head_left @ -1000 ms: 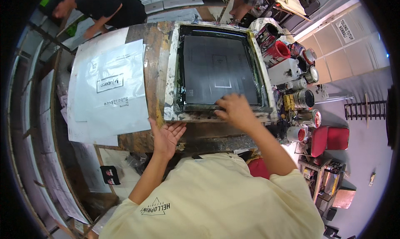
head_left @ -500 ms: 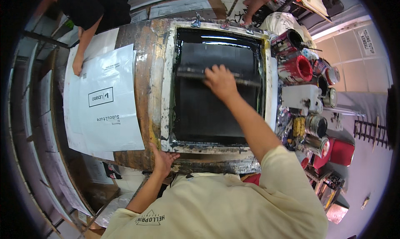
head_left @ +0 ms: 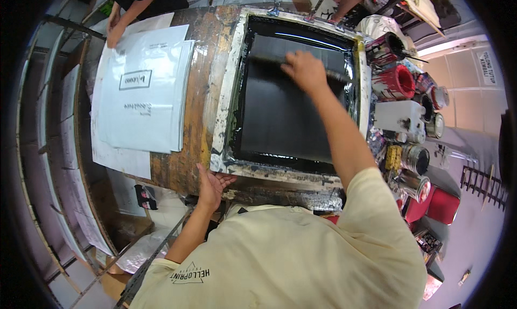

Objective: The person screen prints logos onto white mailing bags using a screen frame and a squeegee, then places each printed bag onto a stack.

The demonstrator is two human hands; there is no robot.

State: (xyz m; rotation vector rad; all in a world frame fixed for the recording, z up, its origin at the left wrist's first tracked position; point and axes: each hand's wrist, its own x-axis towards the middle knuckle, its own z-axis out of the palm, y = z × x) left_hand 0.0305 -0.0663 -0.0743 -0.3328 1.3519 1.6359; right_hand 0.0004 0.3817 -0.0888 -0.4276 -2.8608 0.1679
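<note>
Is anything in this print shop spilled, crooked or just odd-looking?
Mostly mess. The red paint can beside the screen frame has paint run down its outside, and the frame's pale border is smeared with dried ink. The white sheets lie in an uneven, slipped stack. The right hand grips the squeegee normally.

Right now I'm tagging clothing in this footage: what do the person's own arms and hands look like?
Both forearms are bare, and the left hand and right hand wear no gloves, rings or watch that I can see. Short cream sleeves of a T-shirt end above the elbows. The shirt has a small dark triangle logo with lettering low on the left side.
</note>
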